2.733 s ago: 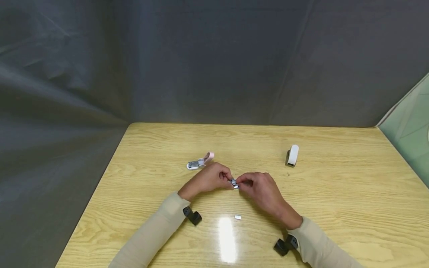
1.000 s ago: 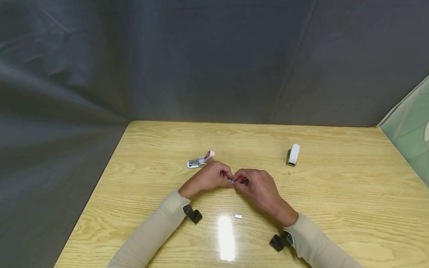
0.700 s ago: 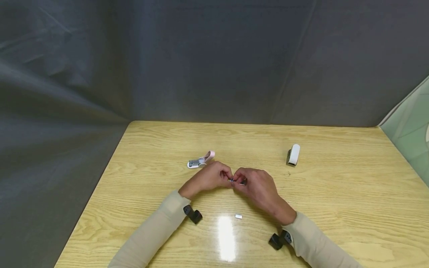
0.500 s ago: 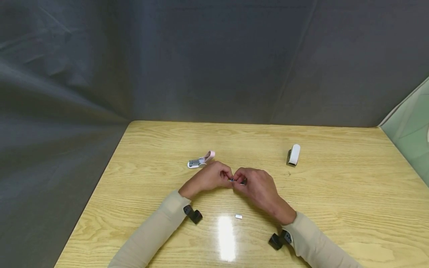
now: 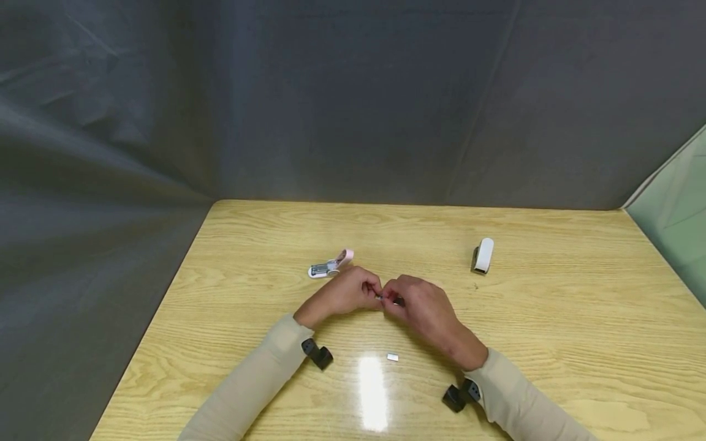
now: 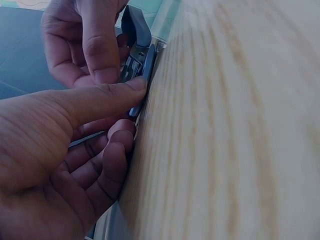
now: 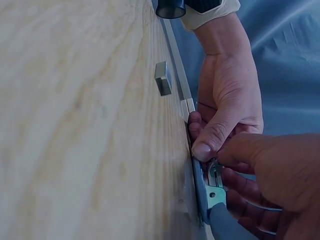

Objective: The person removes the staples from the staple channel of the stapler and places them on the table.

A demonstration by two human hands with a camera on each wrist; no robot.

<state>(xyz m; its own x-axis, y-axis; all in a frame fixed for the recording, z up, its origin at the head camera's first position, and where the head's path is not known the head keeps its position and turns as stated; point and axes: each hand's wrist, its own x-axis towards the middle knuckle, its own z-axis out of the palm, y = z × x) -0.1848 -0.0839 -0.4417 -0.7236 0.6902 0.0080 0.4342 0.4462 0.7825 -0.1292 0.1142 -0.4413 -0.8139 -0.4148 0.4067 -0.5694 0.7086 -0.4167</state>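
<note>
Over the middle of the table my two hands meet at a small opened mini stapler (image 7: 216, 195), grey-blue with a metal magazine. My left hand (image 5: 343, 291) pinches one end of it, its thumb along the base in the left wrist view. The right hand (image 5: 427, 309) grips it near the magazine with thumb and fingers. In the left wrist view, the raised handle of the stapler (image 6: 136, 27) shows beyond the fingers. Fingers hide most of it from the head view, and whether a staple strip is inside cannot be made out.
A short strip of staples (image 5: 393, 357) lies on the wooden table (image 5: 265, 380), nearer to me. Behind my left hand lies an opened pink-and-white mini stapler (image 5: 330, 267). A white mini stapler (image 5: 483, 255) stands farther right. Dark sheeting (image 5: 353, 110) borders the table's back and left.
The right hand has shifted slightly left, closer to the left hand, and its fingers now cover more of the stapler. The left hand and the things on the table keep their places.
</note>
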